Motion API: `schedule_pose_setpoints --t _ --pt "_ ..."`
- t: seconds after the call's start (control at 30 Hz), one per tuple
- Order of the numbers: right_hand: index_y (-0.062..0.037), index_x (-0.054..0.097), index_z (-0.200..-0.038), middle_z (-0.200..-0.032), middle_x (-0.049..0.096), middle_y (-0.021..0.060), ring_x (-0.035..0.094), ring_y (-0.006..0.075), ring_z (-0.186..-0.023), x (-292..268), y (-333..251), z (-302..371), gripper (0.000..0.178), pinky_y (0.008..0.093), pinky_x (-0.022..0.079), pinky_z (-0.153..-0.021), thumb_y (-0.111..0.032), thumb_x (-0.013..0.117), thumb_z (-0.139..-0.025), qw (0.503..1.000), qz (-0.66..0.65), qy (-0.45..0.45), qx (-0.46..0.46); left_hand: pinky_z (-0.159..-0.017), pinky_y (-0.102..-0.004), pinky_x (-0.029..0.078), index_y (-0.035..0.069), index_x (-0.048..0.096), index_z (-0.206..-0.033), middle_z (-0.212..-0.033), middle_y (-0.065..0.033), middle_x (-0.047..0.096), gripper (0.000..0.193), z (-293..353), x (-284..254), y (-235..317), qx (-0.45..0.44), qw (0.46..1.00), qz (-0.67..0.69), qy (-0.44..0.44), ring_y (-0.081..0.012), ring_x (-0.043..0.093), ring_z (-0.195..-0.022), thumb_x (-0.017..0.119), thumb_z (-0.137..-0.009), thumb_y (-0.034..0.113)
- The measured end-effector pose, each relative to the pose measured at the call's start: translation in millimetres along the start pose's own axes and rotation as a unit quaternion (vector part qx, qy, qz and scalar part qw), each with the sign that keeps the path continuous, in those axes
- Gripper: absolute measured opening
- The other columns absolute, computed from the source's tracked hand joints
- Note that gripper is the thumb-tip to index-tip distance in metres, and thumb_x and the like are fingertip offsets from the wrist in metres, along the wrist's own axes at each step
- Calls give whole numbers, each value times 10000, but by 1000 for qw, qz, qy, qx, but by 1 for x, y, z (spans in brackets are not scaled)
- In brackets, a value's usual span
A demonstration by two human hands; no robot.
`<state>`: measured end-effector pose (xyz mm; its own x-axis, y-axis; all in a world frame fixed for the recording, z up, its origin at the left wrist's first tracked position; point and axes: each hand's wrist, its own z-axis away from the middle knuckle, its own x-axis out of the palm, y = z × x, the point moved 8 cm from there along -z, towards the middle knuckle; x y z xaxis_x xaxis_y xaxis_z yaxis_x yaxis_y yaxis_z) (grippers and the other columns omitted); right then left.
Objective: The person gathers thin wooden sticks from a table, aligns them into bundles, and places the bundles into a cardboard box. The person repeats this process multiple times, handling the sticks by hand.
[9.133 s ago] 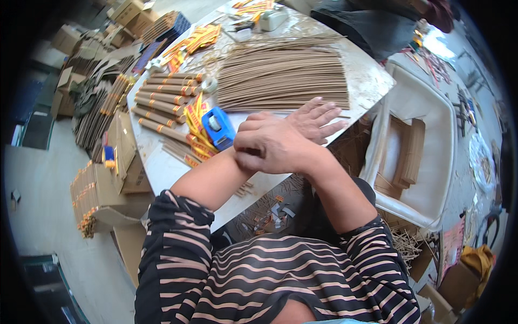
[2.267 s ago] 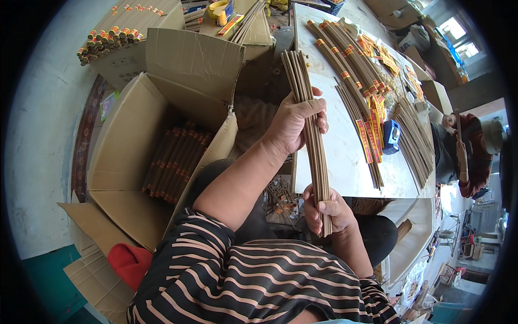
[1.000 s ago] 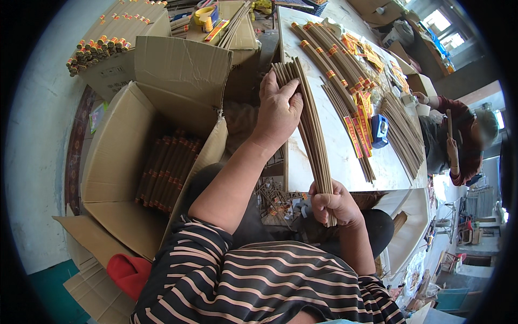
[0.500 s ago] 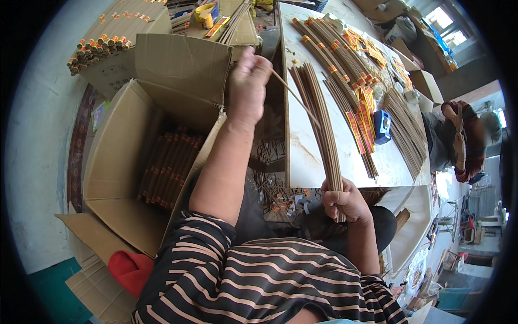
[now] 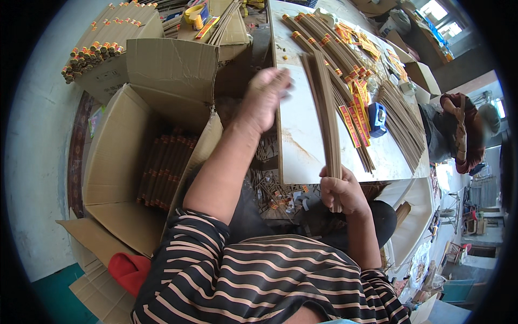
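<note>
My right hand (image 5: 345, 191) is closed around the lower end of a bundle of thin brown incense sticks (image 5: 328, 119). The bundle stands at a slant over the left part of the white table, its upper end fanned slightly. My left hand (image 5: 267, 100) is raised at the table's left edge, left of the bundle and apart from it. Its fingers point toward the bundle, loosely stretched, with tips blurred by motion. No stick shows in it. Red and yellow label strips (image 5: 356, 121) and a blue tape measure (image 5: 377, 120) lie to the right of the bundle.
Labelled bundles (image 5: 324, 46) and loose sticks (image 5: 402, 127) lie on the table (image 5: 299, 146). An open cardboard box (image 5: 110, 156) at left holds banded bundles (image 5: 166, 170). More bundles (image 5: 100, 51) are stacked behind it. Stick scraps (image 5: 275, 189) litter the floor. Another person (image 5: 467, 129) is at far right.
My left hand held a single stick half a second ago; that stick no longer shows. The hand has moved right and nearer me. My right hand keeps its hold on the bundle.
</note>
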<state>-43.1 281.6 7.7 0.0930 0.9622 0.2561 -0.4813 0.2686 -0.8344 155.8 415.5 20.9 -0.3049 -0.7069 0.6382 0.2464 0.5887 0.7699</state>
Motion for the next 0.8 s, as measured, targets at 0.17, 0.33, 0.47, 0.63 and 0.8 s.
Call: schedule_pose_setpoints --t 0.17,0.33,0.47,0.63,0.8 --pt "3 484 -929 -588 470 41 453 125 -410 36 -5 -26 216 245 397 -389 -12 575 -733 996 -47 -61 37 -586 -306 507 61 551 -890 -824 -114 630 348 22 56 -47 -164 962 203 -87 -185 639 -772 738 -751 319" --pt "-10 491 -913 -583 480 38 454 123 -401 47 -5 -40 192 243 404 -388 -40 594 -754 997 -29 -59 32 -490 -286 416 51 531 -839 -635 -45 550 106 7 37 -57 -131 973 184 -48 -156 499 -496 629 -802 59" --pt "-9 487 -907 -571 473 37 449 124 -384 49 -7 -43 186 244 405 -379 -41 591 -756 997 -14 -59 42 -477 -280 423 74 514 -784 -583 -8 469 122 10 37 -53 -167 957 235 16 -128 458 -477 634 -792 58" --pt "-5 479 -864 -563 477 42 450 133 -370 48 -1 -37 162 249 397 -353 -52 597 -764 996 -39 -67 53 -491 -295 446 63 529 -795 -579 -25 495 97 2 31 -52 -158 957 243 -2 -148 495 -485 619 -777 32" --pt "-28 472 -868 -575 475 25 448 110 -394 35 1 -21 134 224 350 -367 -72 578 -798 993 108 -28 40 -492 -322 461 68 531 -791 -571 -33 504 111 -4 21 -43 -113 964 239 4 -167 513 -484 625 -756 21"
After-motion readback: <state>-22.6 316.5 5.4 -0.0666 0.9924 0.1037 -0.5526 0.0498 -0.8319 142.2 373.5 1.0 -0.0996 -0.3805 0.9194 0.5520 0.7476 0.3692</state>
